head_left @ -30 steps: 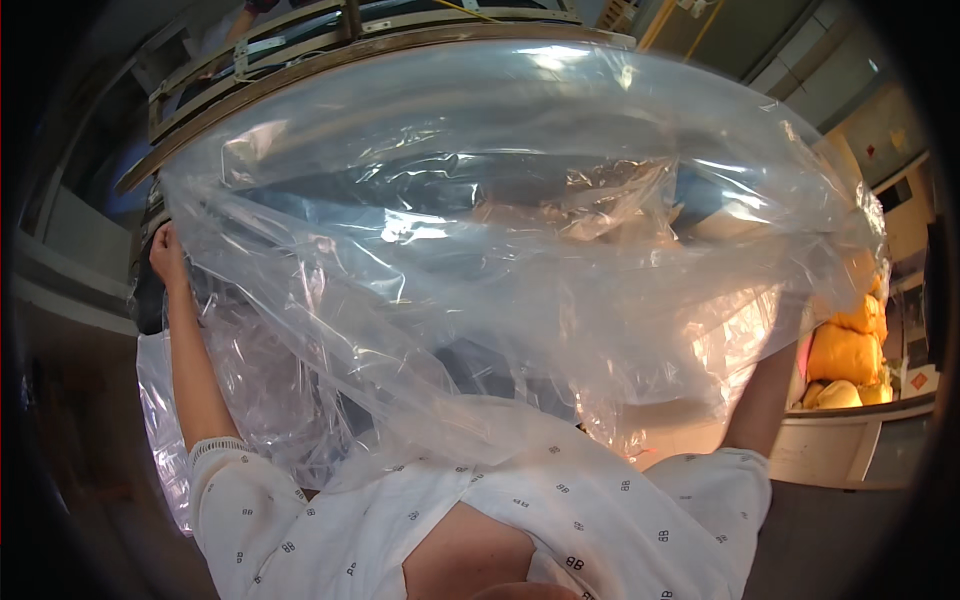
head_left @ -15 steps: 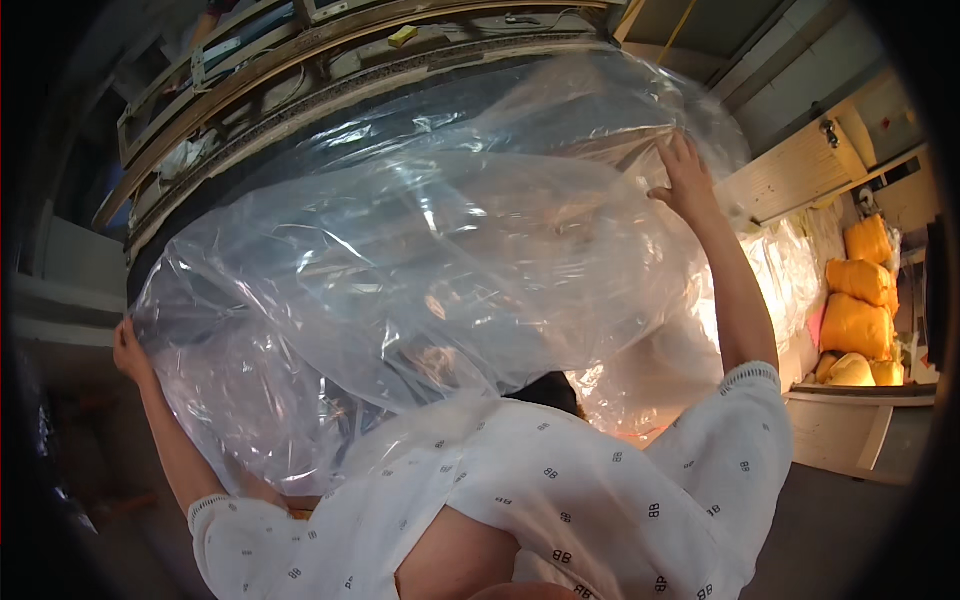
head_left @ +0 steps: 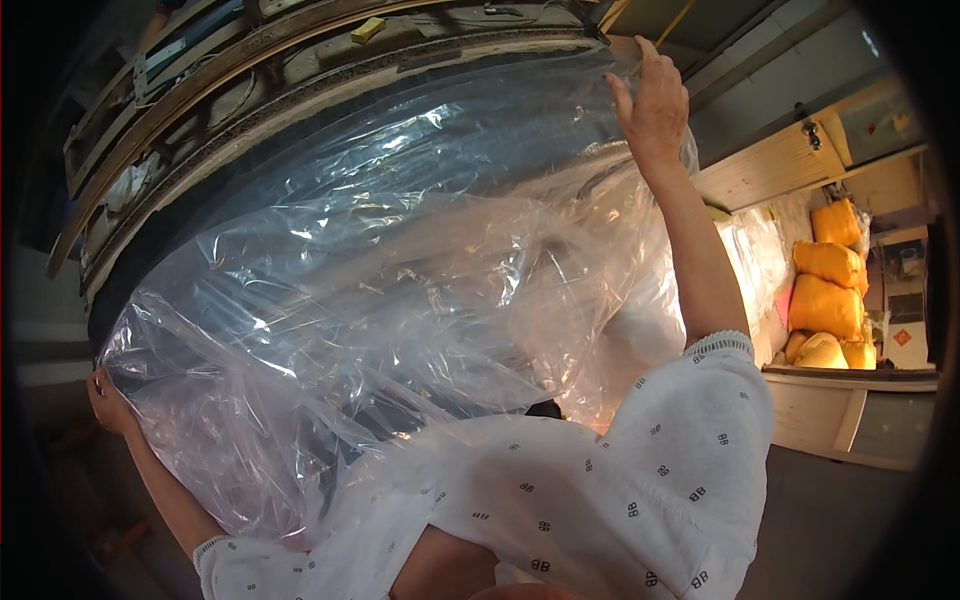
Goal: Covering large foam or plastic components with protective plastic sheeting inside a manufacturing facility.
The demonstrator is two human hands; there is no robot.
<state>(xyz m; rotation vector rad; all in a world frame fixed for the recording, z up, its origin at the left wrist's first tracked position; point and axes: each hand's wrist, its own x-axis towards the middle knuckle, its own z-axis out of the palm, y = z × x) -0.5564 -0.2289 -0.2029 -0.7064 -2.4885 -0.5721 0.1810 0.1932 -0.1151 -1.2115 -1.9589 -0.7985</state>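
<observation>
Both hands grip one clear plastic bag (head_left: 400,300): left hand (head_left: 108,400) clenched on its low corner, right hand (head_left: 655,100) pinching its raised edge. Its long axis slants upward from left fingers to right fingers.

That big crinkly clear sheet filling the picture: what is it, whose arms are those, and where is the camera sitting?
There is no machine here. The camera is worn on a person's head and looks down and forward through a very wide lens, so straight edges bend near the rim. The two arms coming up from the bottom are that person's own, in a white patterned top.

The clear sheet is a large, thin transparent plastic bag or film, spread wide between the hands. The left hand grips its lower left edge. The right hand is raised high, its fingers at the sheet's top edge.

Behind the plastic stands a dark, shelf-like frame. At the far right, yellow sacks are stacked on a ledge.
</observation>
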